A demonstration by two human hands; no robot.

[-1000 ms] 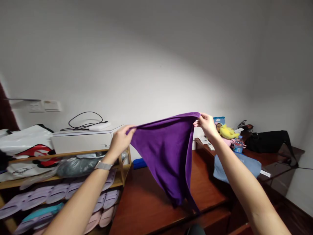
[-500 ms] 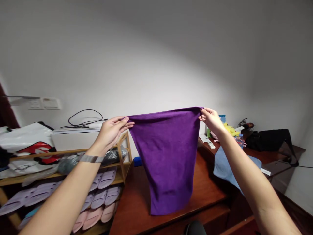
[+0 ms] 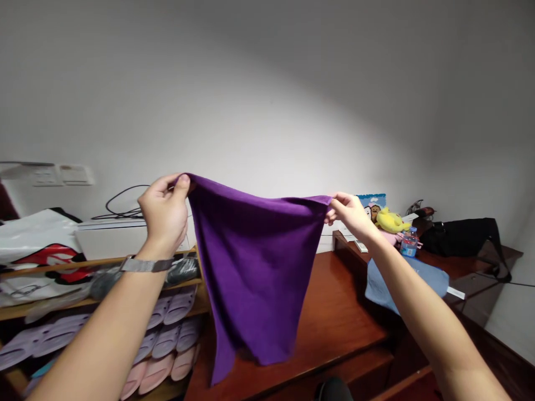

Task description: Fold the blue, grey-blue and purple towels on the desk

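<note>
A purple towel (image 3: 259,267) hangs spread out between my two hands, its top edge sagging a little in the middle. My left hand (image 3: 167,206) pinches the upper left corner and is raised slightly higher than the other. The upper right corner is gripped between the thumb and fingers of my right hand (image 3: 346,211). Below, the towel's lower edge hangs in front of a reddish-brown wooden tabletop (image 3: 338,312), with its left lower corner reaching furthest down. Whether that edge touches the wood I cannot tell.
A wooden rack (image 3: 204,278) with lilac slippers (image 3: 179,306) and pink slippers (image 3: 156,373) stands at left, a white box (image 3: 112,239) above it. At right are a blue cloth (image 3: 382,284), a water bottle (image 3: 409,243), a yellow plush toy (image 3: 392,220) and a black bag (image 3: 463,236).
My left hand has moved left and up, and my right hand slightly left and down. The towel has shifted left with them, its top edge now slacker and its lower left corner swung outward.
</note>
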